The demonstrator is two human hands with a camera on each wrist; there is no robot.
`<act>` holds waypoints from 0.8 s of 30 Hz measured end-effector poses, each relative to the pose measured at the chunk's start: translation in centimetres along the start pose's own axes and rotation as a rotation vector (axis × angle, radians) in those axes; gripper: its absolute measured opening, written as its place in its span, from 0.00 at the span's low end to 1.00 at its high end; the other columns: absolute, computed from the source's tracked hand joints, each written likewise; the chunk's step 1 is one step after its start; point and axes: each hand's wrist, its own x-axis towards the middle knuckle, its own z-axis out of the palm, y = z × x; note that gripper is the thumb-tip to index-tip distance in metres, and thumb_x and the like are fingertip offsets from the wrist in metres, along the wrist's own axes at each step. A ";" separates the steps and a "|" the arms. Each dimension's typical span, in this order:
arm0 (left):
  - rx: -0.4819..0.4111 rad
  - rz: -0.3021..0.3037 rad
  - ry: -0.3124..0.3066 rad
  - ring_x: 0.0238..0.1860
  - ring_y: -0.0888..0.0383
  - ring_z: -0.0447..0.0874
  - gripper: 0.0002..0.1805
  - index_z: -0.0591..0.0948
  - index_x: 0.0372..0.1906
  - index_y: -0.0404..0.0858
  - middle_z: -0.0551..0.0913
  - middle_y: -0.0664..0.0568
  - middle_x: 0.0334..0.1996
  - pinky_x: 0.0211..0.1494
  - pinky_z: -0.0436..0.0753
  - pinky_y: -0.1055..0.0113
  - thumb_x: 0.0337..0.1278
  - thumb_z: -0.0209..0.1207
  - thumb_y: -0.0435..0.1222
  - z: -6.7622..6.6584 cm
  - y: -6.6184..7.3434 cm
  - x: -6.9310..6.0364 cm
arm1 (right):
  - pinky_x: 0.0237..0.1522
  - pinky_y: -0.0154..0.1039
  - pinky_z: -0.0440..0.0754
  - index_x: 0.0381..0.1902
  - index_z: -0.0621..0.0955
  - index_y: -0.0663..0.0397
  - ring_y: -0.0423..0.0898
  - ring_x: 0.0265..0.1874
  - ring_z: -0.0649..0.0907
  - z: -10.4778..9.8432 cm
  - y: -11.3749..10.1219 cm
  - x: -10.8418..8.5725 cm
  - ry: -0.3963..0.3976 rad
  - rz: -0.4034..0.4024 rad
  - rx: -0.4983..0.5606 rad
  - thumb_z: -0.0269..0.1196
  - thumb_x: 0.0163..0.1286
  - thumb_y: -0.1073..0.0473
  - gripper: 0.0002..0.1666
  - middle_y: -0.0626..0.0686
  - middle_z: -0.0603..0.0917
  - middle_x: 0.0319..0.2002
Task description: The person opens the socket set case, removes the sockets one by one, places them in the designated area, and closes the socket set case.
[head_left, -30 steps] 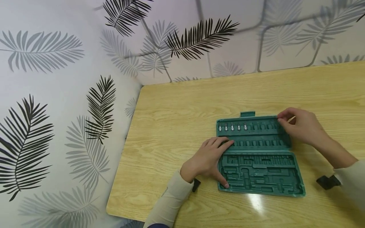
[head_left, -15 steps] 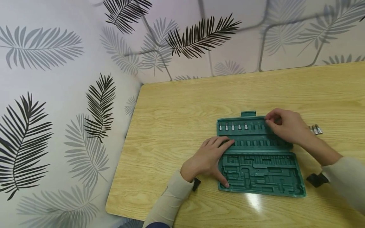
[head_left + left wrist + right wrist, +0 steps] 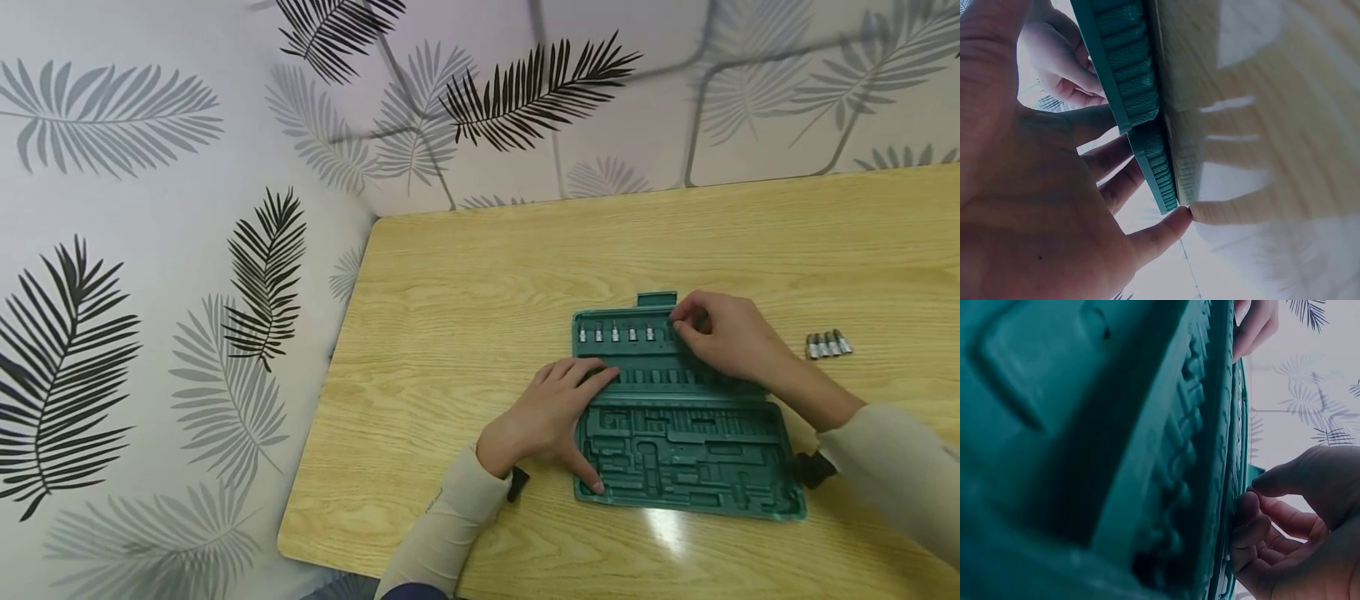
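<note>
A green tool case lies unfolded on the right part of a wood-grain table, its recessed half near, its slotted half far. The left hand rests spread across the case's left edge, thumb on the near half, hiding the left ends of the near slots. The right hand is bent over the far row, thumb and forefinger together; whether anything sits between them cannot be told, and the hand covers the right-hand slots. Five silvery bits stand in the far row's left end; four loose bits lie right of the case, their tips too small to make out. The frame cuts off both sleeves. Only the left wrist view shows the case's ribbed outer side and a left fingertip meeting its reflection on the tabletop. The right wrist view, blurred up close, shows the right hand's curled lower fingers.
</note>
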 end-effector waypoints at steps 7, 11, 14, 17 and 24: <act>0.000 -0.001 -0.003 0.87 0.50 0.55 0.81 0.52 0.91 0.51 0.57 0.53 0.88 0.89 0.61 0.49 0.30 0.83 0.72 -0.1 0.0 0.1 | 0.38 0.43 0.80 0.54 0.88 0.66 0.52 0.37 0.86 0.1 -0.4 0.7 -0.021 -0.003 -0.038 0.62 0.80 0.62 0.14 0.63 0.90 0.43; -0.005 -0.001 -0.013 0.87 0.51 0.54 0.81 0.52 0.91 0.51 0.56 0.53 0.88 0.90 0.60 0.48 0.31 0.83 0.72 -0.2 0.0 0.1 | 0.38 0.47 0.84 0.56 0.89 0.67 0.53 0.39 0.87 0.3 -0.8 1.0 -0.042 -0.018 -0.045 0.62 0.80 0.62 0.16 0.64 0.91 0.44; -0.002 -0.004 -0.025 0.88 0.51 0.53 0.82 0.51 0.91 0.51 0.54 0.53 0.88 0.90 0.60 0.48 0.31 0.83 0.73 -0.2 0.1 0.1 | 0.39 0.51 0.85 0.57 0.89 0.68 0.54 0.39 0.88 0.4 -1.1 1.1 -0.057 -0.032 -0.047 0.62 0.81 0.62 0.17 0.65 0.91 0.45; 0.009 -0.008 -0.034 0.88 0.52 0.53 0.82 0.49 0.92 0.52 0.53 0.54 0.89 0.90 0.59 0.49 0.32 0.82 0.73 -0.2 0.1 0.1 | 0.39 0.52 0.85 0.58 0.89 0.67 0.54 0.39 0.89 0.4 -1.4 1.2 -0.067 -0.038 -0.055 0.62 0.81 0.61 0.17 0.64 0.91 0.46; 0.014 -0.013 -0.034 0.88 0.52 0.52 0.82 0.49 0.92 0.53 0.53 0.54 0.89 0.90 0.59 0.49 0.32 0.82 0.74 -0.4 0.2 0.1 | 0.37 0.48 0.84 0.58 0.89 0.67 0.52 0.39 0.88 0.5 -1.8 1.5 -0.085 -0.038 -0.075 0.62 0.81 0.61 0.17 0.65 0.91 0.48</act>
